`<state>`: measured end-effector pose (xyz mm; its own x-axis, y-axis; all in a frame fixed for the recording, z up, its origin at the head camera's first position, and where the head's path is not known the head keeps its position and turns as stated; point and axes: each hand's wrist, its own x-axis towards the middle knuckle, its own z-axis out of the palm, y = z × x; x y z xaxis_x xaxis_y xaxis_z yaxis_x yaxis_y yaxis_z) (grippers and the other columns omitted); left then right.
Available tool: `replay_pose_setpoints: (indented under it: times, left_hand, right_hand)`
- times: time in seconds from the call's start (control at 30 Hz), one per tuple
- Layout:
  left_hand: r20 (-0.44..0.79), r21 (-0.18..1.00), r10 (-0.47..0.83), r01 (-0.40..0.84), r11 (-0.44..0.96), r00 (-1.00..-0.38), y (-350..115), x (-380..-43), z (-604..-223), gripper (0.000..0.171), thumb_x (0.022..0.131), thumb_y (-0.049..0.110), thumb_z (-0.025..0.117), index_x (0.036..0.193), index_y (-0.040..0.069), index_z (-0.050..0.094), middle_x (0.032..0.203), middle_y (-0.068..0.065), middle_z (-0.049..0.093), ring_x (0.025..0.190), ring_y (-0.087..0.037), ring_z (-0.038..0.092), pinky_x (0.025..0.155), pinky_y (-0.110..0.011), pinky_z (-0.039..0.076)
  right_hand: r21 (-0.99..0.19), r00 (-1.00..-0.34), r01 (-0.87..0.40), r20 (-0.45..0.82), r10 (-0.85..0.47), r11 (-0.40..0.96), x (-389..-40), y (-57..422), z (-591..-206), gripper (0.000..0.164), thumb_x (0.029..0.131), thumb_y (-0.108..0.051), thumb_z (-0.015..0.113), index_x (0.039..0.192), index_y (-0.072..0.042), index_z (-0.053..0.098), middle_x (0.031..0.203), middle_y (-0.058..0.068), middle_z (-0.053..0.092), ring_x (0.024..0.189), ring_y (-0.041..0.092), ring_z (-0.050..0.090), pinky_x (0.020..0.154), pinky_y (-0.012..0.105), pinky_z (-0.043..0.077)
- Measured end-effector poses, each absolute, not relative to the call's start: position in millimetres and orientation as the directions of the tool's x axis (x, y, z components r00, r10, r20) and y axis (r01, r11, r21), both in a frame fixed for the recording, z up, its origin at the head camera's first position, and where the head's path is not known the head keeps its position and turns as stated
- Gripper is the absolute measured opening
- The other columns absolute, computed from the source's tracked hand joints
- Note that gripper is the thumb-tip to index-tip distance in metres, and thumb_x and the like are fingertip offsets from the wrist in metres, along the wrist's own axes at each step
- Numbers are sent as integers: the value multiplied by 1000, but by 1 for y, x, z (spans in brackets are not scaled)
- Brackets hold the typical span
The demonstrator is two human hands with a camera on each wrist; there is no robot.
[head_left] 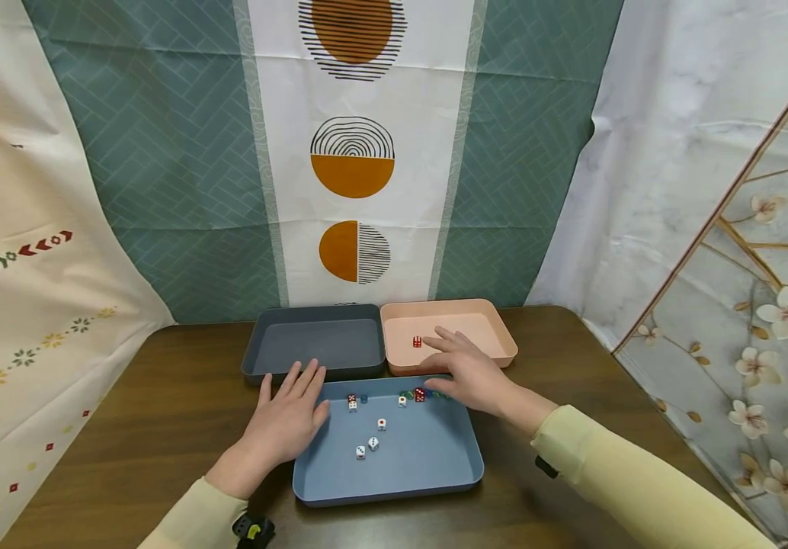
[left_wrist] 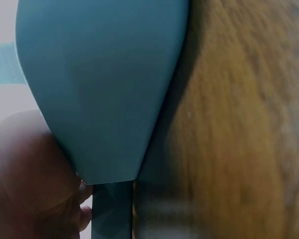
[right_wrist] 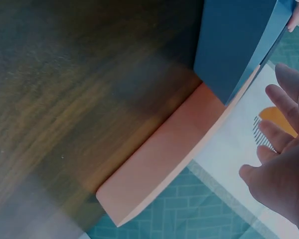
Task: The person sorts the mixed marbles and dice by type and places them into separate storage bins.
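Observation:
In the head view, a blue tray point(head_left: 421, 465) holds several small dice. White dice lie loose near its middle, one white die point(head_left: 382, 424) among them. Along its far side are a red die point(head_left: 420, 394), a small blue die point(head_left: 363, 399) and some green ones, partly hidden. My left hand point(head_left: 284, 419) is over the blue tray's left edge, fingers extended and holding nothing. Over the far right corner reaches my right hand point(head_left: 469, 375), its fingers spread and nothing seen between them. Its fingertips are near a red die point(head_left: 417, 341) in the pink tray point(head_left: 466, 320).
A dark grey tray point(head_left: 312, 345) stands behind the blue one, left of the pink tray. All three sit on a brown wooden table point(head_left: 161, 427). Patterned cloths hang at the back and both sides, such as the green and white cloth point(head_left: 181, 152).

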<state>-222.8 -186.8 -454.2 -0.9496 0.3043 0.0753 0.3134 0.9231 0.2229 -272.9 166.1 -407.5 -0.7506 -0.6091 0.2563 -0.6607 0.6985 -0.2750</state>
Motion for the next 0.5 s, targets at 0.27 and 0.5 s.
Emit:
replay_pose_setpoints:
  times: [0.27, 0.5]
  left_hand:
    - [79, 223, 318, 327, 918, -945, -187, -222, -454, 67, 117, 36, 53, 173, 4, 34, 181, -16, 25, 167, -43, 19, 126, -79, 5]
    - [91, 238, 316, 328, 914, -945, -188, -223, -457, 67, 117, 36, 53, 173, 3, 35, 181, -17, 26, 167, -44, 18, 125, -80, 4]
  right_hand:
    - [-253, -754, -657, 235, -614, 710, -267, 168, -413, 28, 97, -19, 88, 123, -9, 84, 162, 20, 57, 162, 45, 34, 130, 66, 22]
    - [-253, -747, -665, 214, -629, 703, -265, 166, -414, 28, 96, -21, 89, 122, -9, 84, 160, 20, 58, 161, 45, 35, 130, 67, 23]
